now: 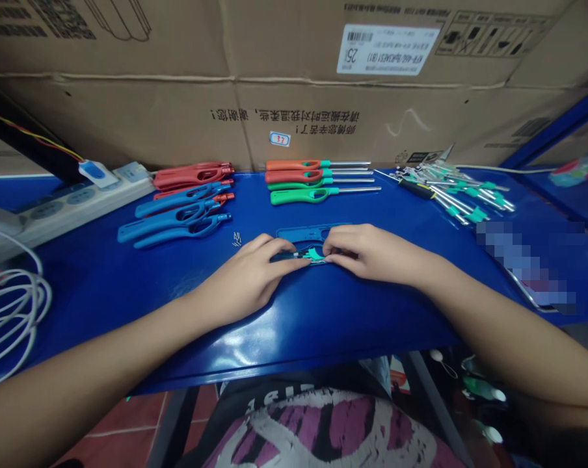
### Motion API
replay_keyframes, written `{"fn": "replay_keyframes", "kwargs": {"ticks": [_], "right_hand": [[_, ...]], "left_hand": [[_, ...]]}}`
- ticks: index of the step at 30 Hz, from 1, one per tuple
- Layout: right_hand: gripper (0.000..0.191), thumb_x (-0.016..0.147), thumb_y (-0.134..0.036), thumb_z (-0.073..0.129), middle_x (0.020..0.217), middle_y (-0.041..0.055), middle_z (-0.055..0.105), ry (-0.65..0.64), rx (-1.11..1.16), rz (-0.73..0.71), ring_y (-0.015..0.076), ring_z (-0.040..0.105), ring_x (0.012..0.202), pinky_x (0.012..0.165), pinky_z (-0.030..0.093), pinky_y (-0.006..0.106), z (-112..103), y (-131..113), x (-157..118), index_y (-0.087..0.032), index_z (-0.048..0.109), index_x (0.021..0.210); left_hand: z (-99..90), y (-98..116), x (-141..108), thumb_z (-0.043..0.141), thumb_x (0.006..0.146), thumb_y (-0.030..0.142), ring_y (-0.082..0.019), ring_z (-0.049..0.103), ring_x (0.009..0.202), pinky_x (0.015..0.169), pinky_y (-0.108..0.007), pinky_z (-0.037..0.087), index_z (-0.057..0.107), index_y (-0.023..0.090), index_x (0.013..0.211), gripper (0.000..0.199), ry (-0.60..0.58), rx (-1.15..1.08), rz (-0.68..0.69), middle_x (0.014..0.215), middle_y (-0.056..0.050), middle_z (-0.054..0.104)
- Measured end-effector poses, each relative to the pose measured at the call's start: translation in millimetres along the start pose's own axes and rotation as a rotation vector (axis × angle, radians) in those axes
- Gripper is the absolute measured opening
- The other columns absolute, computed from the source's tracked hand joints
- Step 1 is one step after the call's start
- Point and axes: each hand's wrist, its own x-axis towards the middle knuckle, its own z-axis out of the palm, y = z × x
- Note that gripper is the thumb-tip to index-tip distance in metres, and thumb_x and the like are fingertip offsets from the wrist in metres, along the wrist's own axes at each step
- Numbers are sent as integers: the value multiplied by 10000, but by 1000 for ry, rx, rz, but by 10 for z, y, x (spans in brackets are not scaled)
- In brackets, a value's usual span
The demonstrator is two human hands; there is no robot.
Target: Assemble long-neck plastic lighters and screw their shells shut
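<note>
A blue lighter housing half (pixel 298 234) lies on the table in front of me, its hollow inner side up. Just below its handle is a lighter's inner assembly with a green trigger (pixel 315 254) and dark and light small parts. My left hand (pixel 252 270) pinches the left end of this assembly between thumb and fingers. The fingertips of my right hand (pixel 372 252) are closed at its right end, by the housing's opening. What the right fingertips grip is partly hidden. Several small screws (pixel 237 239) lie left of the housing.
Blue housings (pixel 177 221) and red housings (pixel 191 174) lie at left. Lighters with metal tubes (pixel 301 195) are lined up at the back. Tube assemblies (pixel 462 188) and a screwdriver (pixel 415 188) lie at right, near a pixelated phone-like object (pixel 528 273). A power strip (pixel 69 201) borders the left.
</note>
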Motion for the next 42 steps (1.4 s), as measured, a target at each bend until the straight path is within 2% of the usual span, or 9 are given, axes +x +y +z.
{"fn": "replay_keyframes", "kwargs": {"ticks": [8, 14, 18, 23, 32, 34, 37, 39, 42], "right_hand": [[56, 908, -172, 637, 941, 55, 672, -7, 84, 6, 159, 609, 795, 675, 446, 261, -11, 35, -12, -172, 662, 959], [96, 922, -134, 592, 932, 51, 691, 27, 92, -4, 162, 631, 840, 750, 467, 274, -7, 28, -1, -171, 680, 931], [97, 924, -181, 605, 981, 55, 674, 42, 97, -8, 150, 611, 812, 717, 460, 266, -29, 70, 3, -178, 685, 979], [177, 936, -221, 571, 1093, 72, 614, 144, -35, 84, 176, 608, 904, 773, 468, 298, -25, 258, 11, -200, 689, 1066], [151, 885, -178, 594, 1142, 70, 585, 53, -18, 139, 159, 585, 847, 752, 464, 298, -60, 277, -31, -194, 664, 1017], [93, 903, -202, 592, 1106, 72, 594, 79, -35, 152, 158, 577, 828, 739, 456, 299, -61, 260, -22, -183, 649, 975], [76, 930, -238, 577, 970, 57, 624, 218, 12, 159, 150, 566, 775, 714, 443, 293, -50, 209, 12, -176, 620, 943], [102, 929, -277, 586, 835, 27, 627, 309, 157, 199, 137, 555, 705, 668, 433, 279, -44, 152, 34, -176, 599, 921], [185, 914, -356, 601, 717, 1, 615, 293, 463, 281, 119, 531, 616, 595, 419, 260, -39, 59, 52, -174, 579, 890]], "left_hand": [[-18, 17, 11, 428, 1008, 139, -275, 538, 1097, 963, -462, 507, 615, 294, 1392, 454, -23, 40, 4, 1280, -120, 601], [-12, 17, 6, 423, 1009, 138, -288, 545, 1121, 954, -481, 517, 605, 269, 1400, 451, -39, 92, 12, 1298, -133, 597], [-21, 25, 2, 432, 1006, 135, -286, 548, 1134, 954, -484, 525, 600, 266, 1403, 451, -36, 102, 17, 1294, -135, 602], [22, -33, -7, 465, 1012, 152, -265, 570, 1138, 967, -467, 530, 618, 257, 1380, 412, 34, 27, 42, 1284, -130, 628], [47, -76, 3, 563, 996, 233, -247, 612, 1163, 988, -441, 537, 666, 230, 1300, 320, 163, -91, 7, 1261, -114, 659], [26, -70, 12, 583, 989, 254, -250, 606, 1174, 1003, -440, 527, 669, 213, 1291, 316, 189, -93, -10, 1267, -116, 661], [-9, -77, 26, 586, 988, 248, -257, 582, 1223, 1058, -464, 492, 639, 215, 1330, 347, 241, -58, -17, 1315, -115, 651], [-36, -89, 31, 596, 984, 242, -271, 557, 1263, 1086, -495, 467, 612, 234, 1363, 379, 286, 3, -16, 1356, -110, 637], [-84, -106, 26, 635, 967, 251, -288, 548, 1280, 1086, -527, 458, 586, 266, 1383, 420, 339, 99, -2, 1391, -101, 623]]}}
